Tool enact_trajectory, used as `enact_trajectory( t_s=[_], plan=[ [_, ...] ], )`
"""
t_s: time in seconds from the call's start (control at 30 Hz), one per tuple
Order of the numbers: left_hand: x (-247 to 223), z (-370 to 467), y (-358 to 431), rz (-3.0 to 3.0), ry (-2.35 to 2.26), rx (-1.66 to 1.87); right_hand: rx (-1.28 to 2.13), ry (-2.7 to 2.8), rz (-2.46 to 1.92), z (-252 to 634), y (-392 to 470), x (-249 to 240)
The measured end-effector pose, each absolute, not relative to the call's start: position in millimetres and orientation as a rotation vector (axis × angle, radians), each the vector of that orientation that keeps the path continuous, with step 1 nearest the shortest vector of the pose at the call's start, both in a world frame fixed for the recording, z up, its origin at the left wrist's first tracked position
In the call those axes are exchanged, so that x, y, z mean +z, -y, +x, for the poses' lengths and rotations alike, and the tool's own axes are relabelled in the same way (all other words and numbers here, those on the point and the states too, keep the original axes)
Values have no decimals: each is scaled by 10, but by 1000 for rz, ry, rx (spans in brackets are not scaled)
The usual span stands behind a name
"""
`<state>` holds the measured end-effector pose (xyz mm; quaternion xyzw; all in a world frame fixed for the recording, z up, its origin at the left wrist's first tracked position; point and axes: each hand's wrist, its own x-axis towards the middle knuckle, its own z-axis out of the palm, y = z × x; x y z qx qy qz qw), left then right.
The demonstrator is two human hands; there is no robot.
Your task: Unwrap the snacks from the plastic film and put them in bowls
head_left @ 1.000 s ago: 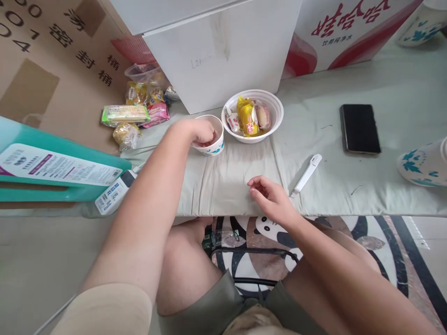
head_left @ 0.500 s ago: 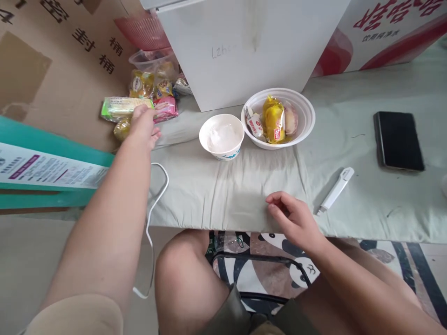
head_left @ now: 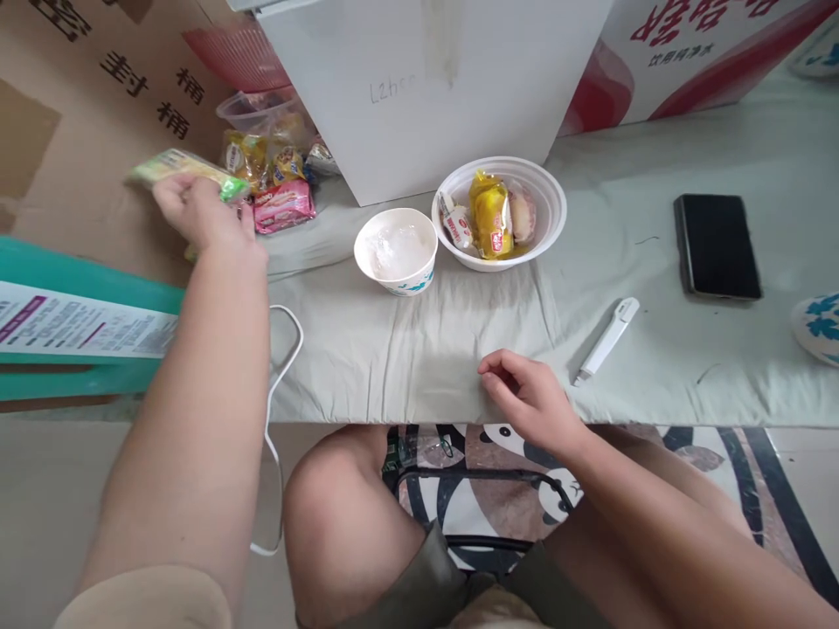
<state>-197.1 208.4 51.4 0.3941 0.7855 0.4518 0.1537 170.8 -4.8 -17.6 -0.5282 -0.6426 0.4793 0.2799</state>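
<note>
At the left, my left hand (head_left: 208,214) is closed on a pale yellow and green snack packet (head_left: 176,163), which is tilted and slightly blurred. Just right of that hand lies a pink snack packet (head_left: 284,206), with yellow-wrapped snacks (head_left: 246,159) behind it. My right hand (head_left: 530,395) rests at the table's front edge, its fingers loosely curled and thumb apart, with nothing visible in it. A paper bowl (head_left: 419,281) with clear plastic inside stands on the cloth. Beside it is a white plastic bowl (head_left: 556,196) holding several wrapped snacks, including a yellow one (head_left: 489,216).
A white utility knife (head_left: 606,342) and a black phone-like device (head_left: 719,246) lie at the right. White (head_left: 433,96) and red-and-white (head_left: 655,65) boxes stand behind. A cardboard box (head_left: 79,148) and green box (head_left: 85,319) flank the left; a white cable (head_left: 287,371) hangs over the edge.
My left hand has lifted the yellow and green snack packet up and to the left, off the other snacks, uncovering the pink packet. My right hand stays put; the view has shifted slightly.
</note>
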Motion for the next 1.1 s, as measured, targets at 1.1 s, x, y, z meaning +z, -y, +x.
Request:
enact_trajectory(
  t_s=[1.1],
  plan=[
    [-118,-35,-145,728,-839,674,1334,1092,-1249,1885,-127,-115]
  ],
)
